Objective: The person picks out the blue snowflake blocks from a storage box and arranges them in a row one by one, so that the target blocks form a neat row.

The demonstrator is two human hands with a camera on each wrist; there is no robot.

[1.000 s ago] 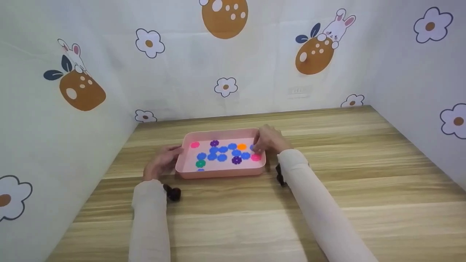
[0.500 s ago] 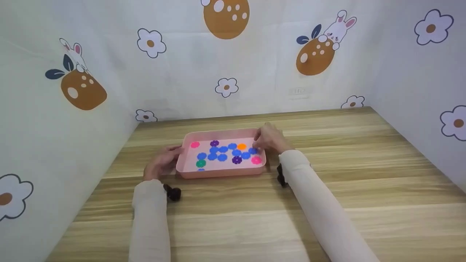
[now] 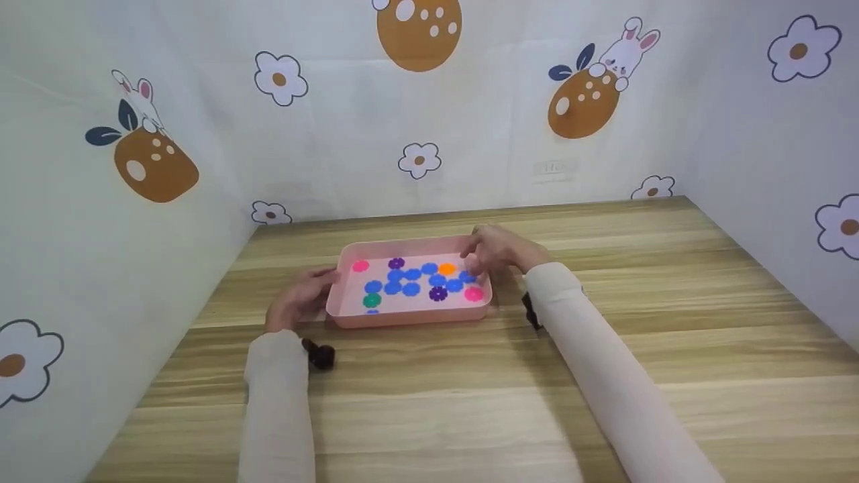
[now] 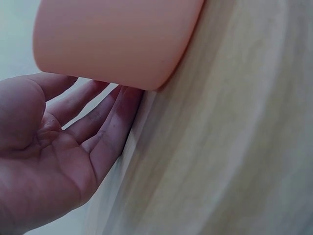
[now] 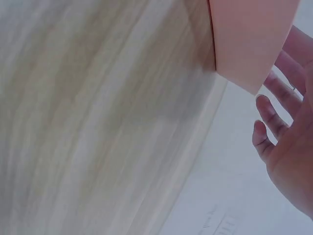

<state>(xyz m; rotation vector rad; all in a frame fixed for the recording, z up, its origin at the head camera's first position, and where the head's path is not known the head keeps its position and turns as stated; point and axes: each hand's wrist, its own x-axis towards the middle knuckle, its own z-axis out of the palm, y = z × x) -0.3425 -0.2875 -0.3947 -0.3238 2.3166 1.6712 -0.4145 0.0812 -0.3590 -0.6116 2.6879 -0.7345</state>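
A shallow pink tray (image 3: 411, 319) holds flat flower-shaped pieces: several blue (image 3: 411, 289), an orange (image 3: 446, 269), a green (image 3: 372, 300), two purple (image 3: 438, 293) and two pink (image 3: 474, 294). At the tray's left end, the left hand (image 3: 299, 299) rests its relaxed fingers against the wall. In the left wrist view that hand (image 4: 63, 147) touches the tray wall (image 4: 112, 44) low by the tabletop. The right hand (image 3: 503, 249) reaches over the far right corner, fingertips just above a blue piece. The right wrist view shows this hand (image 5: 293, 132) loosely bent beside the tray (image 5: 252, 39), some fingertips hidden.
The tray stands on a wood-grain table (image 3: 429, 402). Pale patterned cloth (image 3: 483, 121) hangs behind it and at both sides. A small dark object (image 3: 322, 356) sits at the left cuff, and another (image 3: 531, 311) at the right cuff.
My right hand draws back from the blue piece at the tray's right end, its fingers spreading and its wrist shifting right. The left hand keeps its place.
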